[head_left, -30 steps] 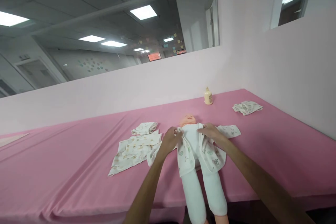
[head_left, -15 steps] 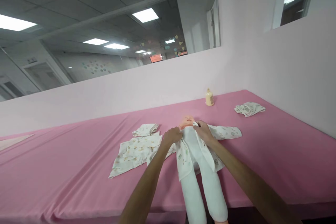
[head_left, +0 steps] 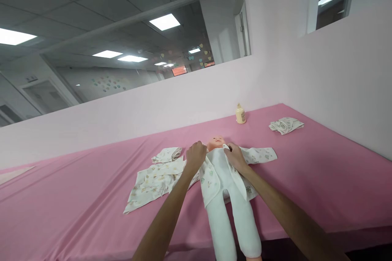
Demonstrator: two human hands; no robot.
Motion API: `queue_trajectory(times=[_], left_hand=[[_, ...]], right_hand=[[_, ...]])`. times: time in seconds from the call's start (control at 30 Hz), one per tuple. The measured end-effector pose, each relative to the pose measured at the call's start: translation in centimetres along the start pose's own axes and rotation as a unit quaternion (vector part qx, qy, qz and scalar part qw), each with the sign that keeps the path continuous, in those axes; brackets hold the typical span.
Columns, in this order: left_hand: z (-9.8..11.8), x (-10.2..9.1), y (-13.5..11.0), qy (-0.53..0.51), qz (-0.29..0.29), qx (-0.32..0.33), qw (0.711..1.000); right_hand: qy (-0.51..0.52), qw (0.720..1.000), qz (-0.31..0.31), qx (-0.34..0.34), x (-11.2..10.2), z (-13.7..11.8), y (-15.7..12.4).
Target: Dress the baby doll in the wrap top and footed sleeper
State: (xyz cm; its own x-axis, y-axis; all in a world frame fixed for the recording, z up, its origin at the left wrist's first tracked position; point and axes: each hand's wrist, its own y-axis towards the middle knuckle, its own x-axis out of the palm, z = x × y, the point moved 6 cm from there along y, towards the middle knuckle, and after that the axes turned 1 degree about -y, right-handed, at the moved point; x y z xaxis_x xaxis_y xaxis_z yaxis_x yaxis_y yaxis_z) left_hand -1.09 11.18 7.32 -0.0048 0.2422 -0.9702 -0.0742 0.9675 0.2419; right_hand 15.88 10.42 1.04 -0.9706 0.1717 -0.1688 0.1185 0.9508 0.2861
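A baby doll [head_left: 225,171] with a white cloth body lies on its back, legs toward me and over the table's front edge. It wears a white printed baby jacket [head_left: 210,181], spread apart at the front, with one sleeve stretched out to the right. My left hand [head_left: 197,157] is closed at the jacket's left shoulder, beside the doll's neck; its fingertips are partly hidden. My right hand [head_left: 235,157] pinches the jacket's right front edge near the collar, below the doll's chin.
Left of the doll, a printed baby garment [head_left: 154,181] lies spread beside a folded cloth [head_left: 167,154]. A pale yellow pump bottle [head_left: 240,114] stands near the wall. Another folded printed garment [head_left: 286,125] lies at the right on the pink table cover [head_left: 92,195].
My left hand has shifted slightly up and outward along the jacket's left shoulder. My right hand keeps its pinch on the right front edge. The view has moved slightly.
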Motion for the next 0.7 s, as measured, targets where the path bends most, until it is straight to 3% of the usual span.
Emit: queue_trajectory(times=[0.17, 0.33, 0.5, 0.7], left_hand=[[1.1, 0.4, -0.4, -0.116, 0.036, 0.043, 0.992], [1.9, 2.4, -0.9, -0.195, 0.092, 0.099, 0.971], [2.5, 3.5, -1.3, -0.186, 0.123, 0.148, 0.963], [2.9, 3.9, -1.7, -0.178, 0.155, 0.191, 0.953]], right_hand=[[0.014, 1.0, 0.01, -0.007, 0.0, 0.1, 0.2], [-0.027, 0.997, 0.065, -0.03, -0.5, -0.1, 0.3], [-0.037, 0.996, 0.04, -0.064, 0.0, -0.7, 0.4], [-0.07, 0.997, 0.029, -0.034, 1.1, -1.6, 0.8]])
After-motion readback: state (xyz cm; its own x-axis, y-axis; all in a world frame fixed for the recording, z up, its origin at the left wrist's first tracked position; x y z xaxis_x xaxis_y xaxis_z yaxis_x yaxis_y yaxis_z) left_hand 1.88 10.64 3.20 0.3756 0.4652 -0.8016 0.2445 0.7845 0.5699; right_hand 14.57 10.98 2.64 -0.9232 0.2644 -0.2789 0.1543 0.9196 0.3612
